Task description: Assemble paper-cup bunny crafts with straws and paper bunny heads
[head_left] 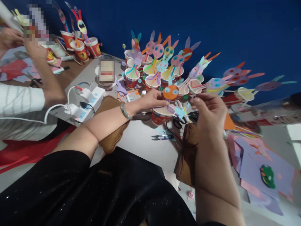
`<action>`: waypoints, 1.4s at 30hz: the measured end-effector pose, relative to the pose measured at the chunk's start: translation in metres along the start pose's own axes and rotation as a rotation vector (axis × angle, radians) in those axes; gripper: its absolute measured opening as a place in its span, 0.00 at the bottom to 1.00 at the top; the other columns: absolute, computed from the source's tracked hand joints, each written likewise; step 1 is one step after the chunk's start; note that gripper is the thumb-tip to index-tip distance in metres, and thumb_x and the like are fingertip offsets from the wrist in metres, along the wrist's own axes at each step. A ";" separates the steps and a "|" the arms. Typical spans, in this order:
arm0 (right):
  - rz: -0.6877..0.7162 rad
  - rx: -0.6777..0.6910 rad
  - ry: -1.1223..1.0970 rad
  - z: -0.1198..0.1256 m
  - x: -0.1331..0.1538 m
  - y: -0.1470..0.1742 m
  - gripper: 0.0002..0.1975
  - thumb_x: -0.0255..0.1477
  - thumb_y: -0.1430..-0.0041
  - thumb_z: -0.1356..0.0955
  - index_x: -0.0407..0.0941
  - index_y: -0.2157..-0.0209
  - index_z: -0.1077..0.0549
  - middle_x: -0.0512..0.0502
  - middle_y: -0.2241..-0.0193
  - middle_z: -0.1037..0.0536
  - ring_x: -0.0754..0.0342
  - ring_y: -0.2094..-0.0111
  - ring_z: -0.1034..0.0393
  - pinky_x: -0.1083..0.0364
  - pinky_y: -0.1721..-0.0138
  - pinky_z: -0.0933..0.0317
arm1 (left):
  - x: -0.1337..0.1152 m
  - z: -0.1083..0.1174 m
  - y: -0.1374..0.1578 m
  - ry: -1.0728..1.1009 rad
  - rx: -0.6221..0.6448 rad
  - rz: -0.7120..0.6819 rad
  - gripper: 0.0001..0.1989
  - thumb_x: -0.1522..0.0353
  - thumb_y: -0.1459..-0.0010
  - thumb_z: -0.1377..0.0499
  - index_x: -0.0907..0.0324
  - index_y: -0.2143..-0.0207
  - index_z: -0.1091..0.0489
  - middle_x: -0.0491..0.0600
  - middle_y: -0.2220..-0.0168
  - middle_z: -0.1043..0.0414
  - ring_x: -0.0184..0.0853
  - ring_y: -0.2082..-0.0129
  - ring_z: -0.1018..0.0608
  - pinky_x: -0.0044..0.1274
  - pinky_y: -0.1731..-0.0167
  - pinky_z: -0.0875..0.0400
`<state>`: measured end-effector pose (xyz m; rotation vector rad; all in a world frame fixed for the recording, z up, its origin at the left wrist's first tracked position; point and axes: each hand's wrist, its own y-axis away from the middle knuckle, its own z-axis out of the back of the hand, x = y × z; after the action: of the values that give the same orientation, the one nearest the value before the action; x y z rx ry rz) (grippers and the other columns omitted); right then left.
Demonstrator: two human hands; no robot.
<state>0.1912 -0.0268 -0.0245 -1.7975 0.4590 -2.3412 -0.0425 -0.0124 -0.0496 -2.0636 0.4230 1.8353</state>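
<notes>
My left hand [154, 99], with a bangle on its wrist, pinches at the side of an orange animal-head puppet [171, 93] with round blue eyes. The puppet stands over a red paper cup [160, 117], and a purple strip [171, 109] curls below its head. To the right, my right hand [210, 108] is closed, thumb against fingertips, with a small purplish bit at the tips that I cannot make out. Black-handled scissors [180, 121] and thread snips [162, 137] lie on the table near the cup.
Several finished-looking animal puppets in cups [154, 78] line the blue wall. A power strip [91, 103] with plugs lies left. Coloured paper sheets [256, 166] and a clear plastic jar [275, 111] are right. Another person's hands [35, 47] work at far left.
</notes>
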 end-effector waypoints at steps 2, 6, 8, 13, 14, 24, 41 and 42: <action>0.063 -0.077 0.030 0.009 0.007 0.003 0.13 0.46 0.45 0.21 0.57 0.66 0.23 0.49 0.68 0.19 0.45 0.67 0.24 0.39 0.62 0.27 | -0.002 0.007 -0.002 0.035 -0.091 0.007 0.13 0.64 0.50 0.27 0.65 0.68 0.23 0.46 0.70 0.22 0.28 0.69 0.24 0.22 0.65 0.32; 0.073 -0.014 0.129 0.023 0.014 0.020 0.08 0.44 0.42 0.23 0.60 0.69 0.22 0.50 0.70 0.20 0.45 0.69 0.25 0.39 0.63 0.28 | -0.003 0.020 -0.009 0.151 -0.252 0.012 0.11 0.65 0.45 0.29 0.63 0.66 0.24 0.47 0.69 0.21 0.29 0.68 0.22 0.24 0.61 0.28; 0.062 0.092 0.205 0.026 0.012 0.031 0.08 0.42 0.41 0.23 0.56 0.68 0.22 0.48 0.69 0.19 0.46 0.68 0.24 0.41 0.64 0.28 | -0.003 0.027 -0.013 0.187 -0.299 -0.003 0.09 0.66 0.42 0.31 0.63 0.66 0.25 0.46 0.70 0.21 0.30 0.68 0.21 0.25 0.60 0.27; 0.184 0.590 0.370 0.025 0.000 0.062 0.10 0.38 0.35 0.28 0.49 0.70 0.23 0.49 0.73 0.19 0.51 0.70 0.25 0.50 0.65 0.33 | -0.008 0.037 -0.017 0.270 -0.341 0.024 0.07 0.68 0.37 0.34 0.62 0.67 0.27 0.45 0.71 0.23 0.29 0.69 0.20 0.25 0.61 0.27; 0.239 0.700 0.406 0.024 -0.003 0.068 0.11 0.36 0.33 0.30 0.48 0.69 0.23 0.48 0.73 0.19 0.52 0.71 0.25 0.50 0.64 0.33 | -0.009 0.037 -0.017 0.286 -0.342 0.036 0.07 0.69 0.36 0.35 0.62 0.67 0.27 0.44 0.71 0.23 0.29 0.69 0.21 0.25 0.61 0.27; 0.485 0.925 0.735 0.017 -0.007 0.105 0.10 0.32 0.27 0.35 0.45 0.58 0.22 0.42 0.65 0.17 0.49 0.65 0.24 0.49 0.58 0.34 | -0.011 0.032 -0.015 0.388 -0.362 0.075 0.04 0.70 0.38 0.34 0.60 0.67 0.25 0.48 0.70 0.19 0.36 0.55 0.16 0.27 0.52 0.25; 0.522 0.918 0.907 -0.034 -0.002 0.092 0.16 0.30 0.28 0.35 0.39 0.45 0.24 0.37 0.60 0.18 0.45 0.60 0.25 0.49 0.56 0.39 | -0.015 0.024 -0.011 0.438 -0.314 -0.023 0.06 0.72 0.37 0.35 0.61 0.69 0.25 0.44 0.71 0.21 0.27 0.71 0.21 0.20 0.66 0.27; 0.511 0.943 0.923 -0.038 -0.001 0.093 0.16 0.30 0.29 0.35 0.39 0.45 0.24 0.37 0.60 0.18 0.46 0.60 0.25 0.50 0.56 0.39 | -0.016 0.023 -0.010 0.447 -0.310 -0.029 0.07 0.72 0.37 0.35 0.61 0.70 0.25 0.43 0.72 0.22 0.26 0.72 0.22 0.20 0.67 0.28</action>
<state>0.1490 -0.1085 -0.0650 -0.1376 -0.1206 -2.2299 -0.0606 0.0065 -0.0353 -2.6861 0.2233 1.4880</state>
